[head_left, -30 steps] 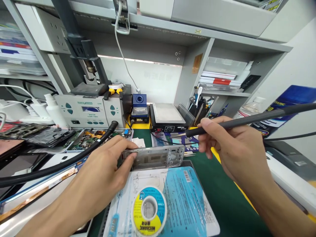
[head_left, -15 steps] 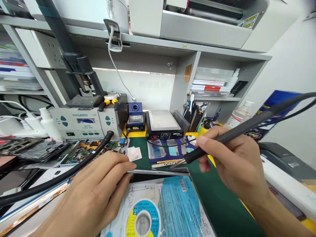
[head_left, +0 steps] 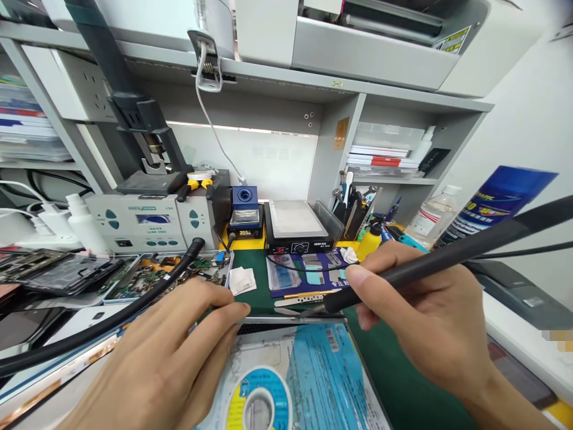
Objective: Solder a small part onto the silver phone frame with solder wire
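Note:
My right hand (head_left: 430, 316) grips a soldering iron (head_left: 398, 278) by its black handle, like a pen. The iron's metal tip (head_left: 311, 312) points left and appears to touch the top edge of a thin metal-edged panel (head_left: 290, 320), seen nearly edge-on. My left hand (head_left: 174, 352) has its fingers pressed together at the panel's left end; the thumb is hidden. Under the panel lie a blue and white printed packet (head_left: 326, 370) and a blue and yellow spool (head_left: 268, 382). Just beyond the tip are white perforated tweezers (head_left: 304, 300).
Behind stand a hot plate (head_left: 298, 221), a blue soldering station (head_left: 245, 221) and a grey rework station (head_left: 138, 221), whose black hose (head_left: 134, 316) crosses on the left. A tray of circuit boards (head_left: 179, 269) lies left. At right stand a clear bottle (head_left: 432, 215) and a blue can (head_left: 492, 206).
The iron's tip has moved left and slightly down along the panel's edge. My left fingers have shifted slightly right, and the panel sits a little lower in view.

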The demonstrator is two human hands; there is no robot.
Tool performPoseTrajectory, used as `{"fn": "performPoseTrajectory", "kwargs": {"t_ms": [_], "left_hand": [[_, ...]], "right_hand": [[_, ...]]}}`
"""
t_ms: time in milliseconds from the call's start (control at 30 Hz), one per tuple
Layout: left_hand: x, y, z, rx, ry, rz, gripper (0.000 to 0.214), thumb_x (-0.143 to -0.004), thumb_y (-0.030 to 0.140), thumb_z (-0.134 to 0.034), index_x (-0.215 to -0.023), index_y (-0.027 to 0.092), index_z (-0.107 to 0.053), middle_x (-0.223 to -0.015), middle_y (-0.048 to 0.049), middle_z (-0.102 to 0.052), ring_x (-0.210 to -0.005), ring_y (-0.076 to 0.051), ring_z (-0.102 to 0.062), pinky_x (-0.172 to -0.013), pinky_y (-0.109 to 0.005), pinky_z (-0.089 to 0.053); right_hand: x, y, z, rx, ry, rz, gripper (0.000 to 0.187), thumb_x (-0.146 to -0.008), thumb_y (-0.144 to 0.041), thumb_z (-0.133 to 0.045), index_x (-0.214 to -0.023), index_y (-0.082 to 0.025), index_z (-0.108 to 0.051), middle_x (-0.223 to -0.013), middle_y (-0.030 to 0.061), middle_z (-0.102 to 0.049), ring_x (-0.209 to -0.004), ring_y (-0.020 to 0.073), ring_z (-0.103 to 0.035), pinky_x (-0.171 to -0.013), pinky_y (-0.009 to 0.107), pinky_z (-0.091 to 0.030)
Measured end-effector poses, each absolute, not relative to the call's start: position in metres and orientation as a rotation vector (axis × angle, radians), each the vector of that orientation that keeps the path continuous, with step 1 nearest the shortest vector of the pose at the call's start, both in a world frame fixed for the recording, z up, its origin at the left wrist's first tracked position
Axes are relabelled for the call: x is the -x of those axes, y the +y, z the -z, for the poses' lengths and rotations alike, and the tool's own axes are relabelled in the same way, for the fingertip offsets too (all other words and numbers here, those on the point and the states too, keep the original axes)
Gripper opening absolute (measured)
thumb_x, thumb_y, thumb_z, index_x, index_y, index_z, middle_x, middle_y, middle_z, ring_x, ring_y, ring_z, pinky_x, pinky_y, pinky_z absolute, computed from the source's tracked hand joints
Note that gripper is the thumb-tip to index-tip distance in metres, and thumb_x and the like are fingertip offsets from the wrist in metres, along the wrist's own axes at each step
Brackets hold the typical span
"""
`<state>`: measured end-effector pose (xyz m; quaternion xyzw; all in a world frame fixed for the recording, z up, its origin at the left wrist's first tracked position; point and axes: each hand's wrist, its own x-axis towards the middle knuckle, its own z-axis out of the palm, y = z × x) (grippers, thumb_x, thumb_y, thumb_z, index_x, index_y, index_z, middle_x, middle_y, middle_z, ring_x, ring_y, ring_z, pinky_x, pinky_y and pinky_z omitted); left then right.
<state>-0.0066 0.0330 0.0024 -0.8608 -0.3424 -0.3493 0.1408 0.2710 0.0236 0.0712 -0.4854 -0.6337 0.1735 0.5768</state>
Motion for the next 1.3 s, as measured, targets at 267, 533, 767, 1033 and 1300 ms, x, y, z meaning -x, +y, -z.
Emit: {"fn": "performPoseTrajectory", "kwargs": {"t_ms": [267, 533, 767, 1033, 1300], "left_hand": [[0.007, 0.0311, -0.0013, 2.52, -1.062, 1.061, 0.025, -0.111, 0.011, -0.052, -0.128, 0.024, -0.066, -0.118, -0.0065, -0.065, -0.104, -0.023, -0.067, -0.092, -0.04, -0.053], [0.0076, 0.0283, -0.0041, 2.497, -1.084, 1.063, 0.031, -0.106, 0.005, -0.059, -0.127, 0.027, -0.069, -0.115, -0.0049, -0.07, -0.101, -0.024, -0.072, -0.087, -0.041, -0.06], [0.0065, 0.0277, -0.0045, 2.492, -1.059, 1.023, 0.031, -0.107, 0.003, -0.058, -0.127, 0.025, -0.066, -0.117, -0.005, -0.066, -0.104, -0.022, -0.068, -0.088, -0.039, -0.057], [0.0062, 0.0265, -0.0059, 2.465, -1.058, 1.0, 0.03, -0.108, 0.005, -0.056, -0.126, 0.027, -0.065, -0.115, -0.0057, -0.068, -0.101, -0.024, -0.071, -0.083, -0.04, -0.06], [0.0072, 0.0261, -0.0042, 2.476, -1.038, 1.049, 0.032, -0.107, 0.003, -0.056, -0.125, 0.027, -0.067, -0.112, -0.0051, -0.068, -0.098, -0.023, -0.07, -0.082, -0.041, -0.06]], "right_hand": [[-0.2697, 0.023, -0.0711, 1.159, -1.46, -0.345, 0.031, -0.09, -0.03, -0.081, -0.062, -0.027, -0.069, -0.046, -0.0054, -0.061, -0.041, 0.0159, -0.053, -0.048, 0.034, -0.039], [-0.2675, 0.0233, -0.0701, 1.157, -1.449, -0.331, 0.031, -0.089, -0.032, -0.082, -0.061, -0.027, -0.071, -0.044, -0.0046, -0.06, -0.041, 0.0167, -0.052, -0.046, 0.032, -0.042], [-0.2679, 0.0234, -0.0704, 1.152, -1.465, -0.324, 0.032, -0.09, -0.03, -0.081, -0.061, -0.027, -0.07, -0.044, -0.004, -0.061, -0.043, 0.0166, -0.053, -0.047, 0.031, -0.043], [-0.2676, 0.0235, -0.0703, 1.138, -1.468, -0.323, 0.031, -0.09, -0.032, -0.081, -0.061, -0.027, -0.07, -0.043, -0.0051, -0.06, -0.039, 0.0164, -0.052, -0.046, 0.033, -0.042], [-0.2695, 0.0209, -0.0707, 1.165, -1.489, -0.325, 0.032, -0.093, -0.029, -0.08, -0.064, -0.03, -0.069, -0.046, -0.0051, -0.06, -0.042, 0.0164, -0.053, -0.049, 0.033, -0.043]]}}
